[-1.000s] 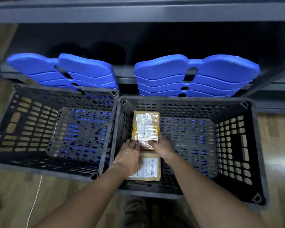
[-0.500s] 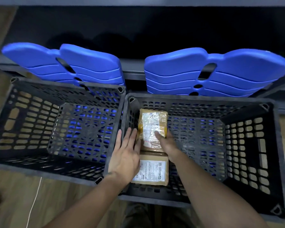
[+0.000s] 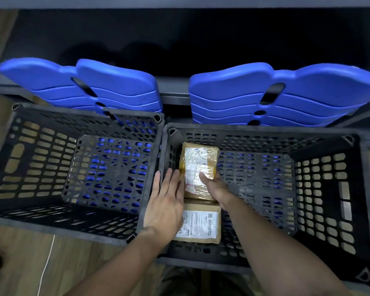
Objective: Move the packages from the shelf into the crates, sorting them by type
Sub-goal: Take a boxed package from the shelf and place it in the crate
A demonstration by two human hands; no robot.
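brown cardboard, glossy under wrinkled clear tape, is showing on the small rectangular taped package (image 3: 198,165), which is lying by the left wall inside the right black lattice plastic crate (image 3: 265,130), touching a flatter cardboard package with a white label (image 3: 201,225). the right hand (image 3: 215,190) is gripping the taped package, thumb on top and fingers curling round its right edge, while the left hand (image 3: 165,204) is resting flat and released, straight fingers against its left side.
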